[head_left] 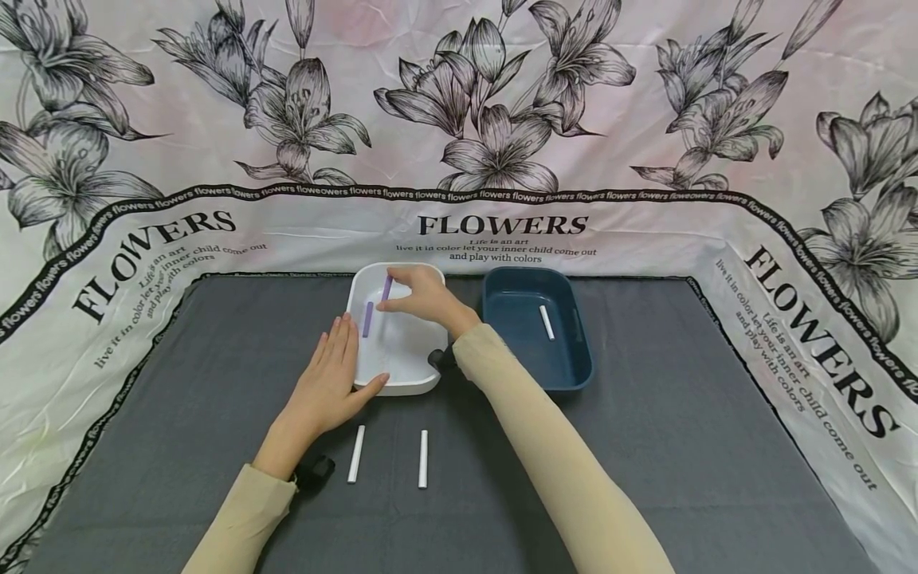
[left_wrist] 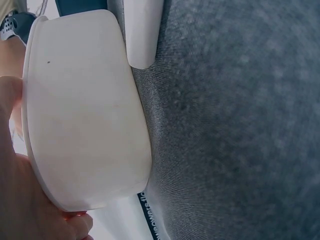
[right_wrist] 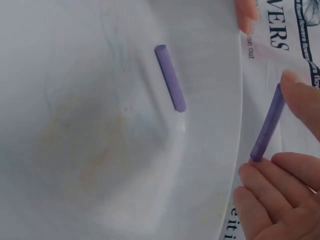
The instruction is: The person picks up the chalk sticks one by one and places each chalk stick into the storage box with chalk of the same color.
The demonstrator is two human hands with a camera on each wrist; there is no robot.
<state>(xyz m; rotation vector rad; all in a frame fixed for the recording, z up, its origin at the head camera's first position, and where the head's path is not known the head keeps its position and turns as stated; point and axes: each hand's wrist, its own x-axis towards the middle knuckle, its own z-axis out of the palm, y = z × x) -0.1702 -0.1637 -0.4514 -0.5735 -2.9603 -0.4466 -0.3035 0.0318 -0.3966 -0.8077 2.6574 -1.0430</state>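
Observation:
My right hand (head_left: 426, 299) is over the white dish (head_left: 402, 367), pinching a purple chalk stick (right_wrist: 268, 125) end to end between thumb and fingertips. A second purple chalk stick (right_wrist: 171, 79) lies inside that dish, near its left wall. With straight fingers, my left hand (head_left: 326, 391) rests along the dish's left side, its thumb at the front rim. In the left wrist view the dish's outer wall (left_wrist: 85, 110) fills much of the frame, hand beside the rim. Two white chalk sticks, one on the left (head_left: 355, 454) and one on the right (head_left: 423, 458), lie on the cloth before the dish.
To the right stands a dark blue dish (head_left: 552, 371) with one white chalk stick (head_left: 547, 322) in it. Both dishes sit on a grey cloth area (head_left: 681, 438), bordered by white fabric printed with flowers (head_left: 308, 231) and lettering.

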